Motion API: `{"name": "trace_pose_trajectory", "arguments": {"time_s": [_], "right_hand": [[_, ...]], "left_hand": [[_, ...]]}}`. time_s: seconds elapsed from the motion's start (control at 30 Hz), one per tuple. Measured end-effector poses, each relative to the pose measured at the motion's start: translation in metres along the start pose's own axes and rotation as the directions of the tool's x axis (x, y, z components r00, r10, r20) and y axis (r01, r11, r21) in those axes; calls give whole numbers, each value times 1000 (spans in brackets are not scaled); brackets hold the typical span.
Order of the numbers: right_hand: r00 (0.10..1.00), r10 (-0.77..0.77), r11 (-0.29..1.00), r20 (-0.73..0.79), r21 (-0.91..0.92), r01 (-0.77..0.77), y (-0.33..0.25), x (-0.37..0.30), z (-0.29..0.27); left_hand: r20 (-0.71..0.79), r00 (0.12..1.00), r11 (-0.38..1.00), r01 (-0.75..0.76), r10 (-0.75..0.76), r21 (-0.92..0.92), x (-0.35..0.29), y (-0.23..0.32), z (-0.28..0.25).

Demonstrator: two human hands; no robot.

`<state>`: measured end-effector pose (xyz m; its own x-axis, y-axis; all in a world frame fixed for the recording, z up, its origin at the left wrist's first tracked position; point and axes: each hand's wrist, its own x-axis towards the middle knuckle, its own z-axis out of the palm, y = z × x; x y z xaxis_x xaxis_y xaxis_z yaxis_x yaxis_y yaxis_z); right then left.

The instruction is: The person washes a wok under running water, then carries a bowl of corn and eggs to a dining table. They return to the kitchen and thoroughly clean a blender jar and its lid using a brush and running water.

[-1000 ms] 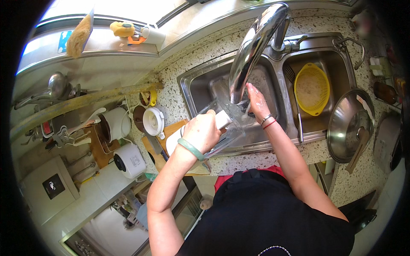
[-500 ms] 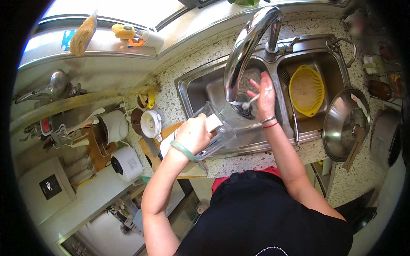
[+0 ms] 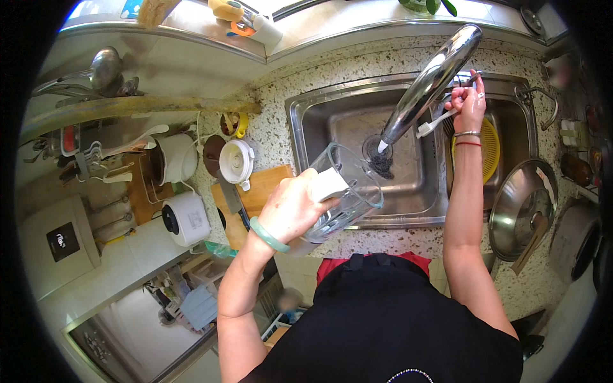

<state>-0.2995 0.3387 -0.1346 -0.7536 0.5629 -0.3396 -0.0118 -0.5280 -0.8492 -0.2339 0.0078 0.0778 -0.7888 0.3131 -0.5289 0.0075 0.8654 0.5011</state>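
The jug (image 3: 359, 199), a clear, smooth cylinder, is in the left hand (image 3: 290, 207), tilted so that its round mouth faces away from the grip, over the near left edge of the sink (image 3: 351, 118). The fingers curl firmly around its blocky white handle (image 3: 329, 184), with no gap to be seen. Just behind that grip, a smooth green bangle (image 3: 268, 235) rings the wrist.

Away to the right and farther out, the right hand (image 3: 469, 107) is bent closed on a slim white brush (image 3: 437, 123), whose head points back toward the jug. One finger of this hand stretches to the metal lever (image 3: 473, 79); whether it presses there cannot be told. A metal bracelet (image 3: 468, 133) and a thin red cord (image 3: 468, 143) circle the wrist.

Between the two grips arches the tap (image 3: 434, 83), a thick tube of mirror-bright chrome. Below its end a dark, rough clump (image 3: 382, 168) lies on the steel. Partly hidden under the right forearm is a slotted yellow colander (image 3: 491, 150); right of it, a domed metal pan lid (image 3: 511, 204).

Left of the jug grip lie a wooden board (image 3: 267, 186), a flat-bladed knife (image 3: 230, 195) and a ribbed, round white lid (image 3: 236, 163). The counter (image 3: 408, 239) is speckled stone.
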Motion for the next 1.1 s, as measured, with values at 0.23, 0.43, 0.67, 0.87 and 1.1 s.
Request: {"name": "trace_pose_trajectory", "arguments": {"time_s": [0.23, 0.43, 0.67, 0.87, 1.1], "right_hand": [[997, -77, 983, 24, 168, 72, 8, -42, 15], [982, 87, 994, 168, -74, -75, 68, -99, 35], [908, 106, 892, 405, -442, 93, 97, -110, 28], [920, 172, 867, 352, -497, 28, 75, -143, 46], [892, 276, 938, 357, -303, -169, 72, -161, 53]], "left_hand": [[-39, 997, 994, 76, -74, 79, -8, -13, 6], [-135, 990, 996, 50, -39, 75, -15, -18, -5], [-383, 921, 967, -31, -71, -253, -56, -50, -9], [-551, 818, 808, -207, -166, -552, -115, -91, -10], [-648, 641, 546, -396, -411, -738, -189, -129, 20]]}}
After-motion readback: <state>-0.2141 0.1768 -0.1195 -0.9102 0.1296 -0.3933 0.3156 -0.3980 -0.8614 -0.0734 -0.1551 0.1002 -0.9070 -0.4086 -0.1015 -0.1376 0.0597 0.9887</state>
